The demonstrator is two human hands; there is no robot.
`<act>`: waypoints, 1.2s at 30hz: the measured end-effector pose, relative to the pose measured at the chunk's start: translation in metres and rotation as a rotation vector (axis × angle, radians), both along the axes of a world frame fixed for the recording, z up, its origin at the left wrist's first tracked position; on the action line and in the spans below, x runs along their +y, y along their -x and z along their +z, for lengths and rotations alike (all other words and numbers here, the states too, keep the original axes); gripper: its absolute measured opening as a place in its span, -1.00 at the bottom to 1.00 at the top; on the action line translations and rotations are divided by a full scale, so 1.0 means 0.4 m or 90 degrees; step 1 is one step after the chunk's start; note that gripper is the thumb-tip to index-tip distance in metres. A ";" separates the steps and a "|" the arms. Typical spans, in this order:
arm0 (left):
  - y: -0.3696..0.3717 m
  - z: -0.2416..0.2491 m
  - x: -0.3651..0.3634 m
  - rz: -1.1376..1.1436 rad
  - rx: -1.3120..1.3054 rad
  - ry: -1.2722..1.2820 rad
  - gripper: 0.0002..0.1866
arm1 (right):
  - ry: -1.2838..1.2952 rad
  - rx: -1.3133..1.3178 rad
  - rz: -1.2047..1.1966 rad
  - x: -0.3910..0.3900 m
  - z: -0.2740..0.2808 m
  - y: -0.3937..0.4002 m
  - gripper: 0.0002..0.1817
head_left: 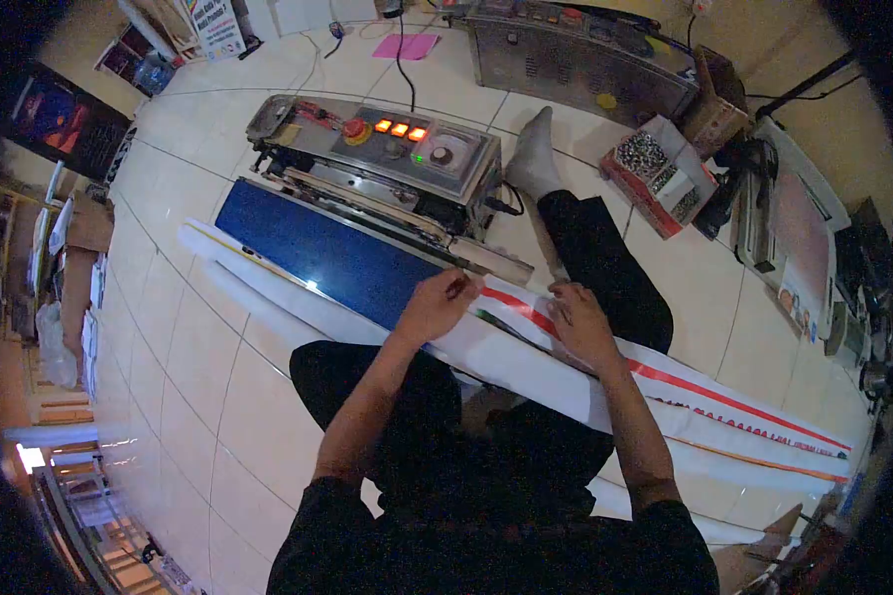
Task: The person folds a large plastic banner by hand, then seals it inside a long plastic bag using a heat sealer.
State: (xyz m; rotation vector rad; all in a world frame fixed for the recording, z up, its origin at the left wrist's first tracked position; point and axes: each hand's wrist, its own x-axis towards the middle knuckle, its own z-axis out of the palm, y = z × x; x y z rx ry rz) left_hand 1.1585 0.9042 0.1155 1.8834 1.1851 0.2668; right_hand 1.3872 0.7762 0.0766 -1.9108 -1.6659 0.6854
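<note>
Across my lap lies a long white printed banner (709,402), folded lengthwise, with red stripes and a line of red lettering. My left hand (439,305) pinches its near end beside the blue conveyor belt (318,253) of a sealing machine (397,144). A short way to the right, my right hand (582,322) has its fingers curled over the banner's upper edge. The machine has a red knob, three lit orange switches and a dial. Some of the fingertips on both hands are hidden.
A second metal machine (575,64) stands at the back. An open box of small metal pieces (655,174) sits on the right, near a printer-like device (794,228). Pink paper (407,47) lies on the tiled floor (169,327). A black cable (402,69) runs behind the sealer.
</note>
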 end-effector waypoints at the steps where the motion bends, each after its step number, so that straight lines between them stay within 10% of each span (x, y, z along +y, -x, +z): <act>1: 0.000 -0.003 -0.002 0.003 0.001 -0.005 -0.65 | -0.072 -0.052 -0.002 0.001 -0.024 -0.010 -0.72; 10: 0.025 -0.105 0.014 0.127 -0.291 -0.109 -0.73 | 0.102 -0.022 -0.025 0.014 0.100 -0.011 -0.72; 12: 0.042 -0.109 0.026 0.251 -0.469 0.159 -0.74 | 0.112 0.005 -0.012 0.014 0.091 -0.028 -0.72; 19: 0.072 -0.127 0.013 0.024 -0.285 0.029 -0.49 | -0.021 0.075 0.033 0.060 0.081 0.063 -0.73; 29: 0.089 -0.050 0.025 0.008 -0.375 -0.022 -0.72 | 0.082 0.020 0.034 0.130 0.152 0.137 -0.76; 36: 0.092 -0.030 0.041 -0.045 -0.313 -0.051 -0.80 | -0.256 -0.195 0.047 0.137 0.114 0.260 -0.71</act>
